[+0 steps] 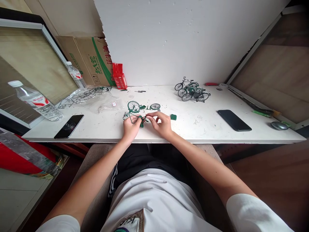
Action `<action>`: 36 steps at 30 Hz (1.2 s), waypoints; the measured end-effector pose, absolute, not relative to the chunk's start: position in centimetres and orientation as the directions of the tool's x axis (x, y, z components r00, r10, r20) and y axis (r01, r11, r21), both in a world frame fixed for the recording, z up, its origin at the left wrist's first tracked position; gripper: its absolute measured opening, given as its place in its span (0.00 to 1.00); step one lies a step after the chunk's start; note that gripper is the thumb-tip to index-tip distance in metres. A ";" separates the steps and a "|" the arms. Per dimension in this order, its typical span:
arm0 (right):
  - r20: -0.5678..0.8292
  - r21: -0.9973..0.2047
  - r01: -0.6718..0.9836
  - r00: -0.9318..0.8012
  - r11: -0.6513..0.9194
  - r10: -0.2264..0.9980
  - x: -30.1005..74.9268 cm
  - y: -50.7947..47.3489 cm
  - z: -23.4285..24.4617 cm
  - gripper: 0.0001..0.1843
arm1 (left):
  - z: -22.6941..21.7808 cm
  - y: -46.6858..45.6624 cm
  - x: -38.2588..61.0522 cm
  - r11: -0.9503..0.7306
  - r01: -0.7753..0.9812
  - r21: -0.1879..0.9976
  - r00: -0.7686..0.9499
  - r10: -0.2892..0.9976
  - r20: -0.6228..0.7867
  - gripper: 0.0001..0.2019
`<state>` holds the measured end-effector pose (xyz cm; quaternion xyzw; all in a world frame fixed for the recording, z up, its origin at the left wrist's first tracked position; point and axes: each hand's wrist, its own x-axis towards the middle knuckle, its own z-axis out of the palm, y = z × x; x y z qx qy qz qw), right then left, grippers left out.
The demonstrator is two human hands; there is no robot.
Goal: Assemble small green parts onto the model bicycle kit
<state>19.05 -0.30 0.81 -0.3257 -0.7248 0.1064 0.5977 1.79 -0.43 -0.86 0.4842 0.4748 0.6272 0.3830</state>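
Observation:
My left hand (131, 129) is closed on a green model bicycle frame (131, 118), partly hidden by the fingers. My right hand (161, 125) pinches a small dark part at the frame's right end; its exact kind is too small to tell. Just beyond the hands lie a green spoked wheel (133, 106), which touches or overlaps the frame, and another small wheel (155, 106). Small green pieces (143, 107) are scattered between them. Right of my right hand lies a green textured block (173, 117).
Several assembled model bicycles (191, 91) stand at the back right. Phones lie at left (69, 126) and right (234, 120). Water bottles (38, 102), a clear plastic bag (106, 103), dark part sprues (89, 94), a red box (119, 79) and a cardboard box (89, 61) occupy the left.

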 end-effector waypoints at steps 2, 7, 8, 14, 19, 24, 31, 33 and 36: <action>0.801 -0.542 0.345 -0.065 0.766 0.596 19.0 -0.3 0.8 0.12 | -0.8 -0.4 1.8 -0.257 -0.019 0.966 -0.239 0.940 0.245 0.13; 0.782 -0.556 0.360 -0.078 0.749 0.618 19.1 -0.3 0.7 0.15 | -0.8 -0.5 1.7 -0.261 -0.019 0.965 -0.230 0.941 0.250 0.13; 0.780 -0.557 0.358 -0.083 0.749 0.620 19.1 -0.2 0.6 0.15 | -0.8 -0.5 1.7 -0.260 -0.023 0.965 -0.228 0.942 0.248 0.13; 0.785 -0.548 0.349 -0.099 0.760 0.611 19.2 0.0 0.5 0.12 | -0.9 -0.4 1.8 -0.247 -0.021 0.969 -0.242 0.942 0.235 0.12; 0.806 -0.521 0.331 -0.112 0.787 0.581 19.3 -0.1 0.6 0.10 | -0.7 -0.5 1.9 -0.248 -0.040 0.968 -0.233 0.944 0.233 0.12; 0.796 -0.525 0.343 -0.125 0.779 0.592 19.3 -0.1 0.6 0.10 | -0.3 -0.8 2.0 -0.255 -0.029 0.966 -0.232 0.942 0.242 0.14; 0.795 -0.532 0.276 -0.162 0.801 0.584 19.5 0.1 0.3 0.16 | -0.3 -0.9 2.1 -0.258 -0.021 0.966 -0.229 0.942 0.246 0.15; 0.802 -0.527 0.262 -0.162 0.809 0.575 19.4 0.2 0.3 0.18 | -0.3 -0.9 2.1 -0.258 -0.033 0.966 -0.234 0.941 0.244 0.14; 0.804 -0.525 0.264 -0.158 0.809 0.573 19.4 0.1 0.3 0.19 | -0.3 -0.8 2.2 -0.259 -0.046 0.965 -0.234 0.942 0.242 0.14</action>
